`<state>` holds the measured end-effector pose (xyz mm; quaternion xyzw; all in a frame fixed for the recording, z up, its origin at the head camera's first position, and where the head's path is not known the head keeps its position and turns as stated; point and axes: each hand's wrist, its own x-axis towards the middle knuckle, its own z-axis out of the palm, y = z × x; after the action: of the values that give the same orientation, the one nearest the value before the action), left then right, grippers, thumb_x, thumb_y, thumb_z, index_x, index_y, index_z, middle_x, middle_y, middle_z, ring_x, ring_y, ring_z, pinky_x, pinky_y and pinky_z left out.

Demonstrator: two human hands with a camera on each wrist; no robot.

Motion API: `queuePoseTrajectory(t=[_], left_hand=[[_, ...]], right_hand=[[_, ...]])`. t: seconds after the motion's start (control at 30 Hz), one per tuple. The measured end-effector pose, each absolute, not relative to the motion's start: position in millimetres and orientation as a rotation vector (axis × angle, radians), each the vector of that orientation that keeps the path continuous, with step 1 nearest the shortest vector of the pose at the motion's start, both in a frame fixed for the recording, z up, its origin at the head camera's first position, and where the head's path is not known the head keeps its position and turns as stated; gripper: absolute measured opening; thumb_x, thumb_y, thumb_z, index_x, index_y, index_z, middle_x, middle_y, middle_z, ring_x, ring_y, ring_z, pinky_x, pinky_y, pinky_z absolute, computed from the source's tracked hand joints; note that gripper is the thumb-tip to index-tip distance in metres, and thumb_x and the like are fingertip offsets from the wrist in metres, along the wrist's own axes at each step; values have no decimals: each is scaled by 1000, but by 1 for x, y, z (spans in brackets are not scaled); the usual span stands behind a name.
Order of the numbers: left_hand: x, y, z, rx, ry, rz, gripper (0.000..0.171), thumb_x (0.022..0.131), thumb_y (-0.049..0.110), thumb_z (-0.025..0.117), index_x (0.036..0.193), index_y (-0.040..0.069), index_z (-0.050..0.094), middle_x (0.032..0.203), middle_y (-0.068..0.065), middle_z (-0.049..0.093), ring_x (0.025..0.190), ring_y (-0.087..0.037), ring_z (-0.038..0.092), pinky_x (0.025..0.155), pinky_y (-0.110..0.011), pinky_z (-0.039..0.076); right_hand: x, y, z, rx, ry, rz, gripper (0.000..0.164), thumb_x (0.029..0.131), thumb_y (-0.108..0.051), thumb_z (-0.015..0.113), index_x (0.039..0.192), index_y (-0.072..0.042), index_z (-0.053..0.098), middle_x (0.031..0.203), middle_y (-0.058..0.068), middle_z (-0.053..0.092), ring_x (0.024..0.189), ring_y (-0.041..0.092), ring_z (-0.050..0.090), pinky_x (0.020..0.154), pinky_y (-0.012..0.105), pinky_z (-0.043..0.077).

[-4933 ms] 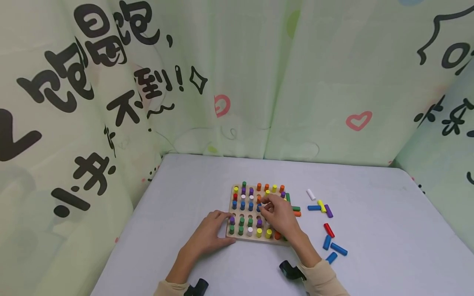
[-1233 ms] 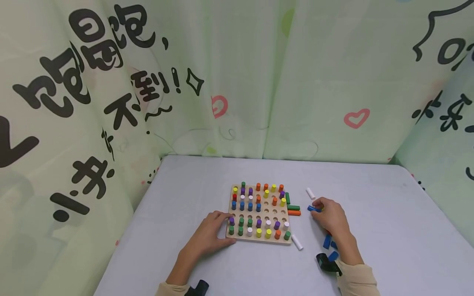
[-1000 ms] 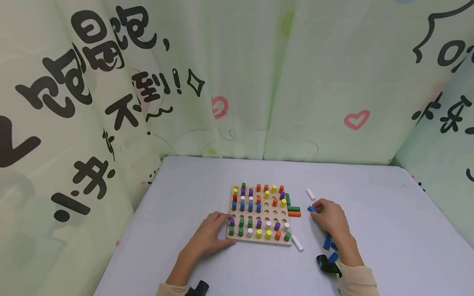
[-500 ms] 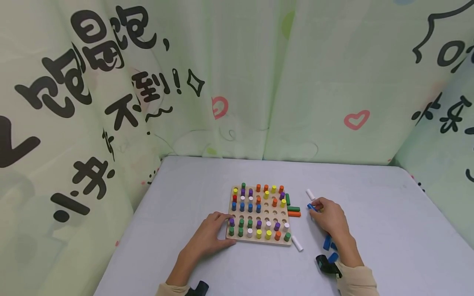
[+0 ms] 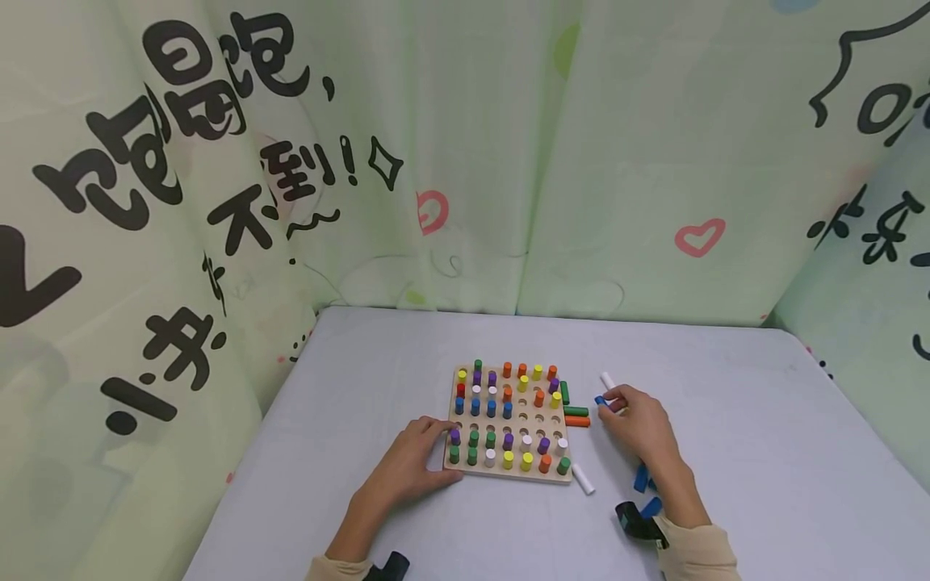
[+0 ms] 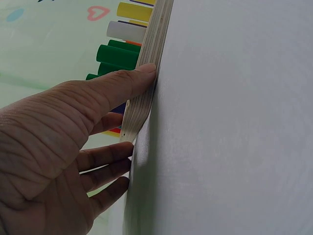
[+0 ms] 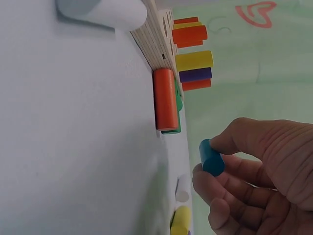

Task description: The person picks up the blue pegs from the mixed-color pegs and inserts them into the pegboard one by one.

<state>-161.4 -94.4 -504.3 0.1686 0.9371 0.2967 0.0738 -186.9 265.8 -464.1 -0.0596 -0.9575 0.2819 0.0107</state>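
Observation:
My left hand (image 5: 420, 457) holds the near-left corner of a wooden pegboard (image 5: 519, 476), thumb on its front side and index finger at its left side. In the left wrist view the thumb presses the layered edge of the board (image 6: 152, 44), while the other fingers lie fairly straight by the table. My right hand (image 5: 643, 421) pinches a blue peg (image 7: 211, 157) between thumb and fingertips, right of the board. Coloured pegs stand in many of the board's holes; several holes in the middle-right show bare.
Against the board's right side lie an orange peg (image 5: 577, 421) and green pegs (image 5: 576, 411). A white peg (image 5: 584, 478) lies by the near-right corner, another white peg (image 5: 606, 380) beyond the right hand. Blue pegs (image 5: 641, 478) lie by the right wrist; a yellow peg (image 7: 181, 220) shows below.
My right hand has gone from over the board to the loose pegs at the right, taken hold of a blue peg and shifted slightly left with it. The left hand stays at the corner.

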Motion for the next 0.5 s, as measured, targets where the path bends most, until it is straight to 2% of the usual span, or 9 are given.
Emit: queuePoseTrajectory(t=[0.2,0.5], left_hand=[[-162,-95,-504,505,2820,888,73,80,43,87,141,16,58,136,-11,58,126,-31,55,107,-51,49],[-161,-94,-502,508,2818,885,73,80,44,86,141,15,58,135,-10,58,125,-30,55,108,-50,49]], right_hand=[[-187,259,-462,-118,-2976,891,32,93,-17,69,117,4,65,99,18,70,89,32,64,75,45,59],[-184,248,-458,-33,-2945,922,29,94,-13,69,118,3,66,99,16,71,90,30,66,77,44,61]])
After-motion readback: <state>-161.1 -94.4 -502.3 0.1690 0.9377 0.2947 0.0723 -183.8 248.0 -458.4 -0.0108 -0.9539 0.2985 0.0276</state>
